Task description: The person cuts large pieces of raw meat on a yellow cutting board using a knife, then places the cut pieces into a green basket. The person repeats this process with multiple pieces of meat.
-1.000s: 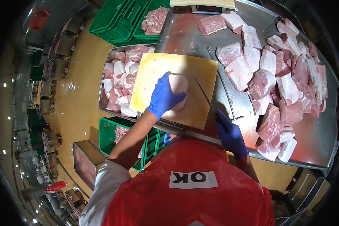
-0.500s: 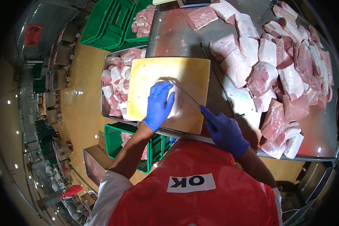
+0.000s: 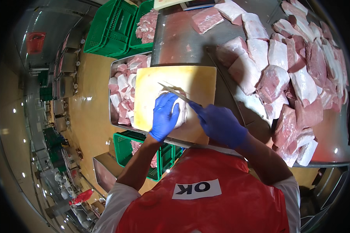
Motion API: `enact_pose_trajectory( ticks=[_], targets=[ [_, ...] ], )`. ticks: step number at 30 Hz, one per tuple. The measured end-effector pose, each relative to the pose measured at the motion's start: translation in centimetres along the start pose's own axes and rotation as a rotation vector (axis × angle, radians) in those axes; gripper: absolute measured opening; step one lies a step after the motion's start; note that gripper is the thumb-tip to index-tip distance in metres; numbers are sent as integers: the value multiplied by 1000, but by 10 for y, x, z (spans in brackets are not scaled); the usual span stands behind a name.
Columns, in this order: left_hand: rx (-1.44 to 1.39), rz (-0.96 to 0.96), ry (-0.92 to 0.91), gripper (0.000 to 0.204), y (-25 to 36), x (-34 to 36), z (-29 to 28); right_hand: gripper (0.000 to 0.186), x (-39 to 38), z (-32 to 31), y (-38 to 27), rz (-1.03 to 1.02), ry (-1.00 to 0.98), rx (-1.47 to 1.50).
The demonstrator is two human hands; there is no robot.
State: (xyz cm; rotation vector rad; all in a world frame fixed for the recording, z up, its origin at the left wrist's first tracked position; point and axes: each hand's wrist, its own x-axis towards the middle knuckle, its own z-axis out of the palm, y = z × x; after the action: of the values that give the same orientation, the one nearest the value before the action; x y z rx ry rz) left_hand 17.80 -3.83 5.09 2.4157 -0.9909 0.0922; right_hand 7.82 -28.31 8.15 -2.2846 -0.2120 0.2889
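Observation:
A yellowish cutting board point(image 3: 148, 87) lies at the table's near left edge, with a pale pink piece of meat point(image 3: 182, 115) on it. My left hand point(image 3: 163, 116), in a blue glove, grips this piece from its left side and partly covers it. In my gloved right hand point(image 3: 222, 126) is the dark handle of a knife point(image 3: 176, 93). Its thin blade points to the far left and lies across the far end of the meat, just beyond my left fingertips. Whether the edge is in the meat I cannot tell.
Many raw meat blocks point(image 3: 274, 83) are heaped on the steel table point(image 3: 175, 39) at right. A long thin rod point(image 3: 226, 79) lies right of the board. Left of it stands a metal tub point(image 3: 113, 110) of cut meat. Green crates point(image 3: 109, 29) stand far left, another crate point(image 3: 122, 149) near left.
My right hand has moved left and slightly away from me, carrying the knife further across the meat's far end. My left hand stays on the meat. The whole view has shifted slightly.

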Motion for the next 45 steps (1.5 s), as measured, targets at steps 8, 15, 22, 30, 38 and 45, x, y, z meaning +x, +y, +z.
enact_pose_trajectory(
  ticks=[8,15,22,30,38,45],
  targets=[
    [-14,-16,50,30,-2,-4,9,55,-10,-24,-8,54,-105,17],
    [-28,-41,39,28,-3,-7,7,55,5,-11,14,-23,-90,5],
    [-19,-25,44,29,0,-2,7,55,13,16,29,12,-81,105],
    [-30,-39,71,30,2,-6,10,55,-16,35,29,45,84,213],
    [4,-31,85,29,-1,-7,11,57,-33,59,16,144,102,317],
    [-27,-43,136,29,-3,-12,18,60,-66,75,14,177,151,350]
  ],
)
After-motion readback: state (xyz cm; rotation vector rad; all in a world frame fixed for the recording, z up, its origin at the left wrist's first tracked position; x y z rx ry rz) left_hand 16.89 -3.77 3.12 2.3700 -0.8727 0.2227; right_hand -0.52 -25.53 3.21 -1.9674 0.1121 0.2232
